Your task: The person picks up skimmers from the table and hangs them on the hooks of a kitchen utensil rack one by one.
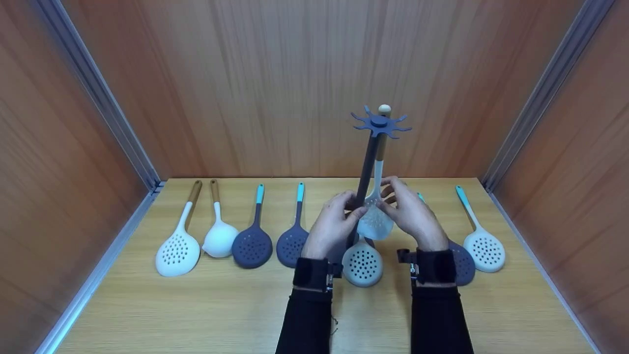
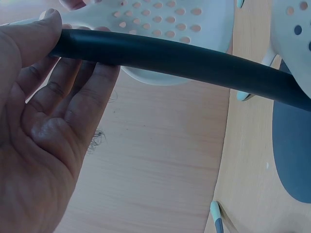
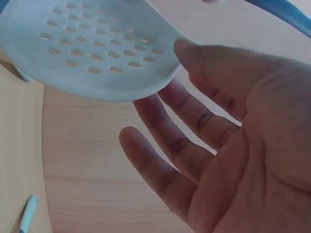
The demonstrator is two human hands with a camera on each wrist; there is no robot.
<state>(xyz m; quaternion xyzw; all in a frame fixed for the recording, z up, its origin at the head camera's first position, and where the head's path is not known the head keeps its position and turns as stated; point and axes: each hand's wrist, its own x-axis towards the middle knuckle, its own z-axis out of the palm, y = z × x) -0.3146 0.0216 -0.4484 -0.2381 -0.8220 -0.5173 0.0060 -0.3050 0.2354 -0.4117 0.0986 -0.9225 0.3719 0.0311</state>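
My left hand grips the dark pole of a utensil stand, thumb on one side and fingers on the other. A star-shaped ring of hooks tops the pole. My right hand pinches a white skimmer at the neck end of its perforated head. Its wooden handle points up, with the pale end just behind the hooks. In the right wrist view, the thumb lies at the skimmer's rim and the other fingers spread below. The foot of the pole is hidden in the head view.
Left on the table lie a white skimmer, a white ladle and two dark skimmers. A pale skimmer is below my hands. Right are a dark skimmer and a white one. Wooden panels enclose the table.
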